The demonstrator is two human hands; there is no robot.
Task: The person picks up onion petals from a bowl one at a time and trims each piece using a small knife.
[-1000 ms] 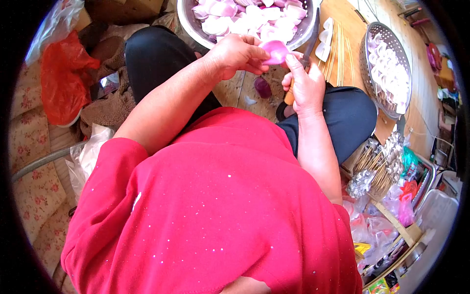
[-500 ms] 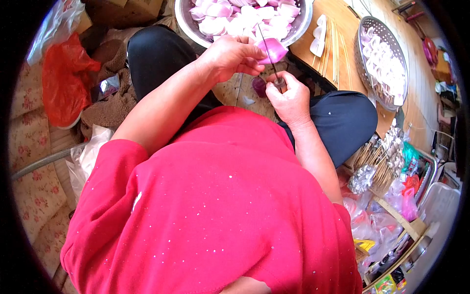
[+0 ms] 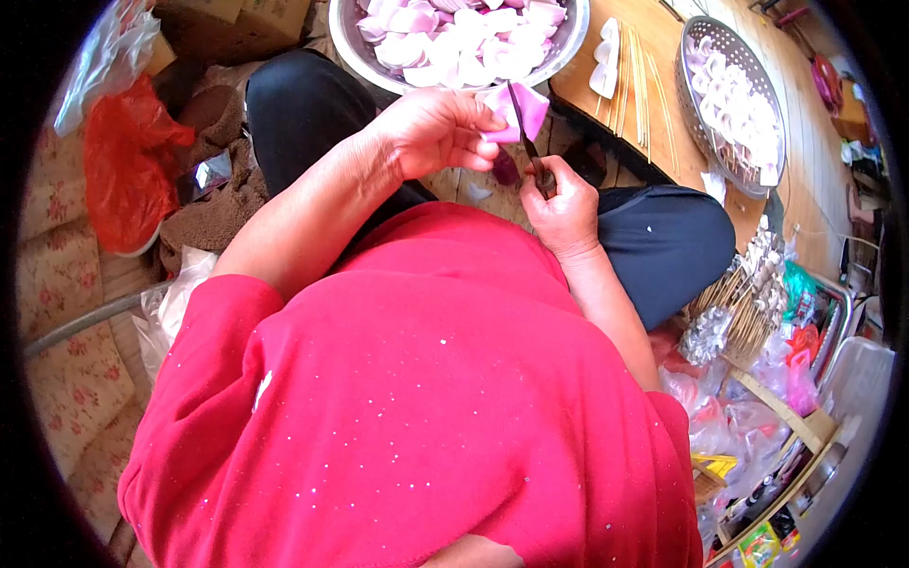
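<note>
Between its thumb and fingers my left hand [image 3: 440,133] holds a pink-purple onion piece [image 3: 532,117]. My right hand [image 3: 562,205] is closed round the handle of a knife [image 3: 527,142], whose dark, narrow blade points up across the onion piece. Just beyond the hands stands a metal bowl [image 3: 579,30] with many cut onion pieces [image 3: 407,49]. A purple onion chunk [image 3: 505,168] lies on the floor below the hands, partly hidden.
Thin wooden skewers [image 3: 644,90] and a white tray-like piece [image 3: 604,59] lie on the wooden board [image 3: 578,90]. A perforated metal basket [image 3: 688,95] holds skewered white pieces. Foil-wrapped skewers [image 3: 748,303] are at the right, a red bag [image 3: 131,166] at the left.
The right hand, which was at the onion piece, has drawn back and swung the knife blade up across it. The left hand has shifted slightly lower with the piece.
</note>
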